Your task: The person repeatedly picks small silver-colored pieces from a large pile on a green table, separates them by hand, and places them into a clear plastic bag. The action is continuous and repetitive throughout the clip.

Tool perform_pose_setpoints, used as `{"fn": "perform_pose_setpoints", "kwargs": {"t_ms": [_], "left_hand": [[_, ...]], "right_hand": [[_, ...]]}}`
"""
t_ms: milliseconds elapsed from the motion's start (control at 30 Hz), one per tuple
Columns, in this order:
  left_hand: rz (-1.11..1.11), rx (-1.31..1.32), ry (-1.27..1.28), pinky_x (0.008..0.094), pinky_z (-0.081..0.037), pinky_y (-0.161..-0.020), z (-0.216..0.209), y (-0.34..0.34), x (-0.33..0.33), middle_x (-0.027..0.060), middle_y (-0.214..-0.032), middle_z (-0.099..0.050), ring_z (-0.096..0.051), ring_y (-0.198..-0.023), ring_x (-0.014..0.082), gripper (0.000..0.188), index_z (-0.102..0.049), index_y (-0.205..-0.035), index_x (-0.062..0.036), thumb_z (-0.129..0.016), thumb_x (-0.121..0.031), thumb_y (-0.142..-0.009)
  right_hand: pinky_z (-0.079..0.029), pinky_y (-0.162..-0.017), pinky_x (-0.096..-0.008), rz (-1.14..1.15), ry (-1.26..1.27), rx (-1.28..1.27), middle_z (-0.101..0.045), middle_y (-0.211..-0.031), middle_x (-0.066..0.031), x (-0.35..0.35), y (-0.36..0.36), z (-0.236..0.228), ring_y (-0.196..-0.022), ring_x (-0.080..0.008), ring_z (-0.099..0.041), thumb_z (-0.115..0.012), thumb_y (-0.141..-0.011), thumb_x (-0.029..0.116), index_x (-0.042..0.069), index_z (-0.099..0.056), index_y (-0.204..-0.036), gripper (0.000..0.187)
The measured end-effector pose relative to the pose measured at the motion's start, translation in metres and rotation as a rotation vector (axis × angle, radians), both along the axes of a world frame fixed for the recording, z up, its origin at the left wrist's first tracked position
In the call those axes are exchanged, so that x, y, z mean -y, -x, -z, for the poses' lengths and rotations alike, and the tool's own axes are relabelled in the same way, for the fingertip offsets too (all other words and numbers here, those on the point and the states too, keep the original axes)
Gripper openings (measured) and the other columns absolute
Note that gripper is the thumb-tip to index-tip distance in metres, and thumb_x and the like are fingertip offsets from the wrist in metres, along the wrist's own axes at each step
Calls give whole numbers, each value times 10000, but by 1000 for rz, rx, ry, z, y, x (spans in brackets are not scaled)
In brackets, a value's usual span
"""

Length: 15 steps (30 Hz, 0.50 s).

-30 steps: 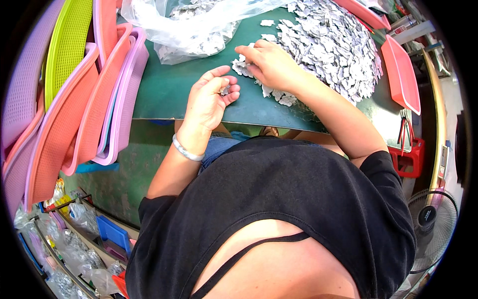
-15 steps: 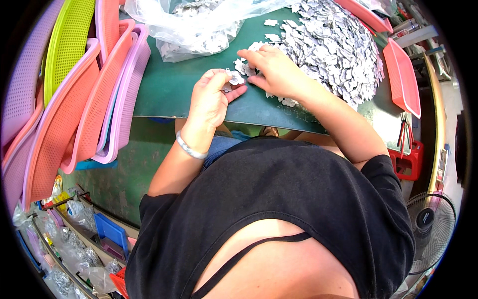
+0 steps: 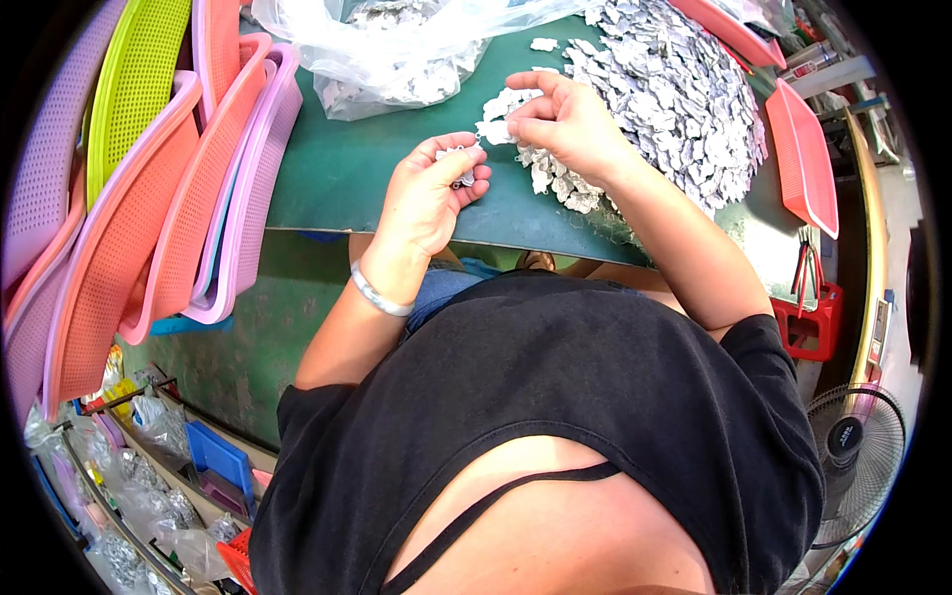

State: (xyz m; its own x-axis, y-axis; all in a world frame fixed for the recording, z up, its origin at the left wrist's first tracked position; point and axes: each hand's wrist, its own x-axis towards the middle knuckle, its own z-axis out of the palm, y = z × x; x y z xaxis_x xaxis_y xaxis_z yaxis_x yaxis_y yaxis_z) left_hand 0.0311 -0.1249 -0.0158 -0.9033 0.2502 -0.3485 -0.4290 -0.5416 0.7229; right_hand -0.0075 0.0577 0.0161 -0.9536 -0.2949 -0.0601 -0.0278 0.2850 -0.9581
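My left hand [image 3: 421,203], a pale bangle on its wrist, is closed around small silver-grey shaped pieces [image 3: 462,179]; fingers hide part of them. To its right, my right hand [image 3: 580,129] pinches a similar flat shaped piece [image 3: 494,131] between thumb and finger. Another finger stretches out above the pinch. Several loose pieces [image 3: 561,180] lie beneath the right hand at the near side of a large heap of grey pieces [image 3: 674,109]. The hands are apart, both over the green tabletop [image 3: 337,188].
A clear plastic bag [image 3: 397,69] of similar pieces sits at the far left of the table. Pink, purple and green perforated baskets [image 3: 149,208] stand stacked at left. A pink tray [image 3: 803,154] lies at the right edge, with a red stool [image 3: 818,322] and fan [image 3: 853,451] nearer.
My right hand has shifted up and right, away from the left hand, and now pinches a piece. The left fingers have closed further over their pieces.
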Motion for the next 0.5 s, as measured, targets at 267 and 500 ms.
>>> {"fn": "perform_pose_setpoints", "kwargs": {"t_ms": [267,500], "left_hand": [[-109,-54,-156,344,-503,-683,0,-2,12,100,-840,-606,-599,-728,208,46,-523,-801,-66,-555,-33,-808],[-206,-49,-134,388,-510,-724,0,-2,36,121,-852,-584,-596,-798,260,91,-507,-855,-66,-523,-8,-787]], "right_hand": [[-470,-696,-266,-192,-203,-339,-633,-850,-69,11,5,10,-740,-145,-579,-599,-761,16,16,-469,-1182,441],[-461,-749,-363,-391,-535,-681,-619,-872,-92,27,4,12,-889,-274,-553,-632,-679,7,60,-496,-1153,495]]}}
